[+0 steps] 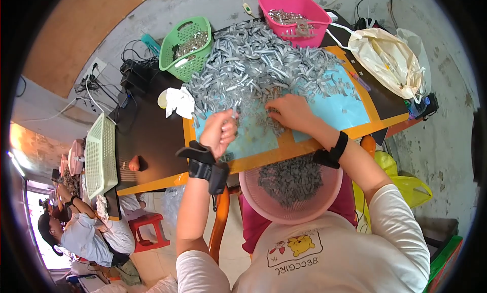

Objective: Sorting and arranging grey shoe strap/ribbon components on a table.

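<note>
My left hand (219, 132) pinches a silvery piece (235, 110); my right hand (295, 113) curls, grip unclear. I should pick singly from the pile (253, 55) at twelve o'clock.

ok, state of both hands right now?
Left hand: closed, pinching a small grey piece.
Right hand: fingers bent at the loose pieces; grip can't be told.

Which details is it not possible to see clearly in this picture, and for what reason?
In the head view:
- Small piece: full shape too small, partly covered by the left hand.
- Right hand: its palm, hidden behind its back.
- Pale pink round basket: bottom, under grey pieces.
- Green basket: bottom, under metal pieces.
</note>
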Motion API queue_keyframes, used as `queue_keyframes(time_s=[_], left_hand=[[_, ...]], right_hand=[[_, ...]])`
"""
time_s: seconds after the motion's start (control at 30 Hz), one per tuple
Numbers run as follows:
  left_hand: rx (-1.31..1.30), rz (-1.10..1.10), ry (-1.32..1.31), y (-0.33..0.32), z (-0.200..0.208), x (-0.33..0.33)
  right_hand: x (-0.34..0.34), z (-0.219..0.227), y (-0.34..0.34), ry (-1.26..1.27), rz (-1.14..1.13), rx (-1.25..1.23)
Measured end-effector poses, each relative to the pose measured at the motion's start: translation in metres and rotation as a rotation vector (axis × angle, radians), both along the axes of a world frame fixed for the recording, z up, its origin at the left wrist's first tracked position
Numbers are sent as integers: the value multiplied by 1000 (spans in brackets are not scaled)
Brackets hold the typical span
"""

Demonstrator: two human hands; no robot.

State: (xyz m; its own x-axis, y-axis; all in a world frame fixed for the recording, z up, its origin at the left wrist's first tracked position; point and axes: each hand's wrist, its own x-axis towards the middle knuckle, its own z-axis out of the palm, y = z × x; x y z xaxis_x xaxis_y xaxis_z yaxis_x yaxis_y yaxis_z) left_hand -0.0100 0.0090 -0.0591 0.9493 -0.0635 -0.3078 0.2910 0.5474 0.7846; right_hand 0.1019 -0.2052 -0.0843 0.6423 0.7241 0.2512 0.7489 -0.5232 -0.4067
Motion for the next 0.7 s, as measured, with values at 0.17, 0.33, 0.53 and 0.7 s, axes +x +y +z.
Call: queue_keyframes(time_s=[0.17,0.33,0.53,0.7], left_hand=[[-405,46,-67,-18,22,-19],[-249,-27,-163,-44,24,-46],[869,-521,-391,-96,0,-71],[1317,-451,-754,-112,26,-71]], right_hand=[[13,5,-3,147,84,270],[-5,30,-44,1769,310,818],[-92,8,-65,632,368,373],[-82,29,-89,596,252,302]])
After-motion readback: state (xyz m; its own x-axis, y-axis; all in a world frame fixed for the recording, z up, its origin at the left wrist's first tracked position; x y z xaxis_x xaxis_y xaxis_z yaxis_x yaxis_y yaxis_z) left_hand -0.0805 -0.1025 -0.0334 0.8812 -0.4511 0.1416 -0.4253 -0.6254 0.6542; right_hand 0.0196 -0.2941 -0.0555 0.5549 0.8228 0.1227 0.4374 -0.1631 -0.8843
